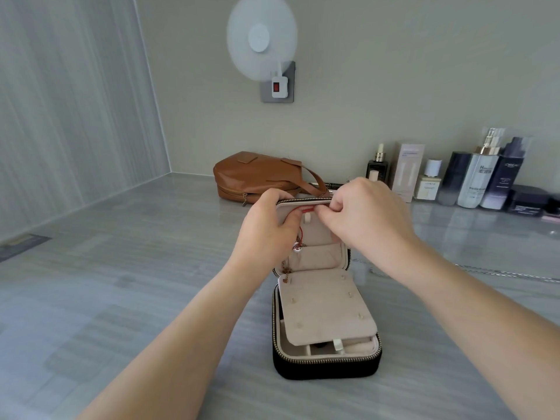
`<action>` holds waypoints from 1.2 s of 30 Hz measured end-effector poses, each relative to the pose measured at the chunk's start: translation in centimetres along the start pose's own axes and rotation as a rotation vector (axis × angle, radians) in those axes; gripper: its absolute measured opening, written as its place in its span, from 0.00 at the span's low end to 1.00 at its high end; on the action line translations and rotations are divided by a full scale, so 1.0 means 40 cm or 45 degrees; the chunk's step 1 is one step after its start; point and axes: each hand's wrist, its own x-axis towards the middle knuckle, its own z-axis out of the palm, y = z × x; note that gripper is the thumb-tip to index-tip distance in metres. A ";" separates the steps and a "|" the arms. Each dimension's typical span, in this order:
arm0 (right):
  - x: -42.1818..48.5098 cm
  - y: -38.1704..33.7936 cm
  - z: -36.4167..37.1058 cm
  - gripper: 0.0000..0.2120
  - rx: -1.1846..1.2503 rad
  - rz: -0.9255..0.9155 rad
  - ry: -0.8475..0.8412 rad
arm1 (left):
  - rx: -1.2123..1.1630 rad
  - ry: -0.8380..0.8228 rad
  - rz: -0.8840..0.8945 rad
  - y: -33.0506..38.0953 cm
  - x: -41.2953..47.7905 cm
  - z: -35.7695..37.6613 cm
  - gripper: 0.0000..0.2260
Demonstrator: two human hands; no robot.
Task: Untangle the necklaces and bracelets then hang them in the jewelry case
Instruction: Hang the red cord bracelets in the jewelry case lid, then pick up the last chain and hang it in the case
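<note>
The jewelry case [327, 363] lies open on the table [121, 268], its long axis pointing away from the person, lid [321, 234] upright at the far end. The left hand [266, 225] and right hand [363, 213] pinch a red cord [300, 234] at the lid's top; it hangs down inside.

One camera sits on the person's head and looks forward and down at the table [121, 298], close above the arms (the far wall shows too)
</note>
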 end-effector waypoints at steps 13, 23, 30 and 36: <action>-0.079 0.051 -0.062 0.22 -0.078 -0.047 -0.326 | 0.093 -0.073 0.002 -0.008 -0.022 0.006 0.29; -0.151 0.425 -0.215 0.07 -0.005 0.307 -0.457 | 0.465 -0.013 0.085 -0.002 -0.043 0.027 0.34; -0.177 0.475 -0.165 0.38 -0.087 0.313 -0.715 | 0.581 0.024 0.276 0.079 -0.064 0.058 0.26; -0.181 0.490 -0.147 0.27 -0.185 0.353 -0.716 | 0.683 -0.432 0.422 0.193 -0.077 0.141 0.20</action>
